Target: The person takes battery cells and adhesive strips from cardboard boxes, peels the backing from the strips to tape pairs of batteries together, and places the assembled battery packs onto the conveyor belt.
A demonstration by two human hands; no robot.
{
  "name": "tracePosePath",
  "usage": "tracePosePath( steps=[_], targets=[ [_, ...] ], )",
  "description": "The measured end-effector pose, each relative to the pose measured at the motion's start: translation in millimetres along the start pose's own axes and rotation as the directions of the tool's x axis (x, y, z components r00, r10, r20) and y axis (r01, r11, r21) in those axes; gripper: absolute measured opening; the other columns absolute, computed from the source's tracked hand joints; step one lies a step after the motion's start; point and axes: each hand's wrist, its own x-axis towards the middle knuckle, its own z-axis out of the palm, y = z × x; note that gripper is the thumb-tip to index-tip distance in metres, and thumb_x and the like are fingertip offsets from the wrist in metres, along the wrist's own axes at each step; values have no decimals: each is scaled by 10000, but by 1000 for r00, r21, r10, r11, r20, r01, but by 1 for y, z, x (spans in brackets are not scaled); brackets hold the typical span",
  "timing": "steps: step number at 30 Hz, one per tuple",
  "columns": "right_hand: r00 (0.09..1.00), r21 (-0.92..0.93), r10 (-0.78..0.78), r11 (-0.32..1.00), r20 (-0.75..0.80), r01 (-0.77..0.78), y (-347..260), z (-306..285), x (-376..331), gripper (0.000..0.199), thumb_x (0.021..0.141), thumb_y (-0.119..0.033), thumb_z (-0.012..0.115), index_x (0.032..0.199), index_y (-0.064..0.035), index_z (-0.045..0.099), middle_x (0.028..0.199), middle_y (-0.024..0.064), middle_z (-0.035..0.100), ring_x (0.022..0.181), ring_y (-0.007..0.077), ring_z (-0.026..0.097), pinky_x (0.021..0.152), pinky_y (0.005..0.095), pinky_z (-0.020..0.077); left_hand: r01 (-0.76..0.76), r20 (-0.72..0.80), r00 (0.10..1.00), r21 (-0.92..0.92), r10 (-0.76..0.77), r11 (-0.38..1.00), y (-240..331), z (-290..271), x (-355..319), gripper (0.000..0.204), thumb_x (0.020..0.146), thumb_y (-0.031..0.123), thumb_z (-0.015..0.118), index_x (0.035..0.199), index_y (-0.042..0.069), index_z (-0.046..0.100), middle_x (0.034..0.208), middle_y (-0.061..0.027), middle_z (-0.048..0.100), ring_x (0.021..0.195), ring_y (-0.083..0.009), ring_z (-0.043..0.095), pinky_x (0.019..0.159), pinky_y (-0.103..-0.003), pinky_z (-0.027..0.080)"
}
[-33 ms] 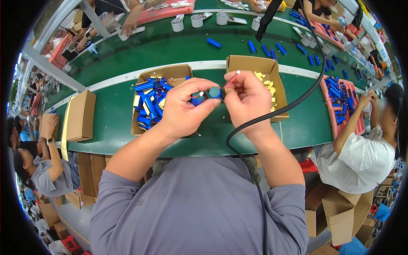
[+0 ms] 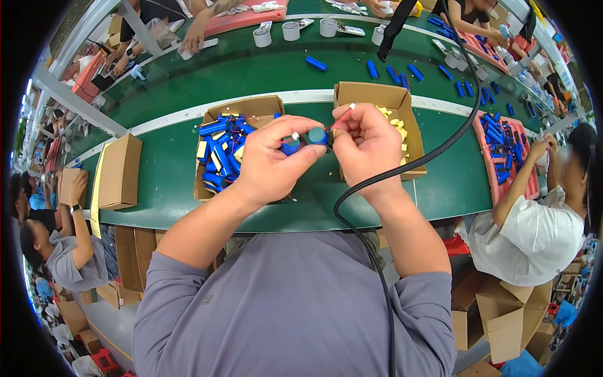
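Between the thumb and fingers of my left hand [image 2: 267, 157] is a blue cylindrical battery [image 2: 317, 136], its green end turned toward me. A second blue battery [image 2: 290, 147] is tucked in the same hand, closer to the palm. My right hand [image 2: 370, 144] is closed in a pinch beside the first battery, on its thin red lead wire [image 2: 345, 115]. A white plug [image 2: 352, 107] sticks up above those fingers. Something small and yellowish shows at the right fingertips, too little of it to name. Both hands are over the near edge of the green bench, between two open cartons.
The left carton [image 2: 251, 103] holds blue batteries with yellow pads; the right carton [image 2: 370, 94] holds yellow pieces [image 2: 397, 125]. A black cable [image 2: 433, 154] hangs across my right forearm. Loose batteries [image 2: 372, 69] lie on the far belt. Co-workers sit at both sides.
My left hand has turned the batteries very slightly, and the second battery's end shows more. The right fingers have shifted a little at the wire, with a yellowish bit now visible there.
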Motion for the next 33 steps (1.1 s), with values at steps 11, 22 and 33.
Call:
tracePosePath(
  steps=[11, 22, 33],
  targets=[
    [950, -843, -218, 447, 222, 300, 53, -92, 18, 96, 722, -74, 594, 774, -18, 652, 822, 154, 647, 796, 338, 603, 706, 421, 489, 519, 148, 762, -722, -631, 457, -1, -14, 10, 203, 819, 46, 671, 1001, 25, 585, 709, -7, 553, 565, -87, 514, 470, -237, 420],
    [996, -346, 33, 938, 88, -1, 11, -52, -2, 279, 755, -116, 716, 989, -3, 615, 866, 48, 609, 766, 113, 576, 637, 260, 484, 698, 251, 644, -580, -722, 421, -10, -12, 30, 170, 825, 127, 678, 932, 61, 564, 689, -2, 543, 562, -72, 499, 457, -228, 402],
    [986, -251, 71, 968, 152, -31, 33, -9, 37, 357, 764, -49, 642, 1105, 7, 553, 914, 115, 639, 797, 168, 620, 692, 287, 513, 731, 182, 682, -154, -708, 665, -37, -42, 15, 310, 854, 171, 642, 1081, -9, 532, 861, -64, 579, 728, -116, 549, 649, -237, 464]
  ],
)
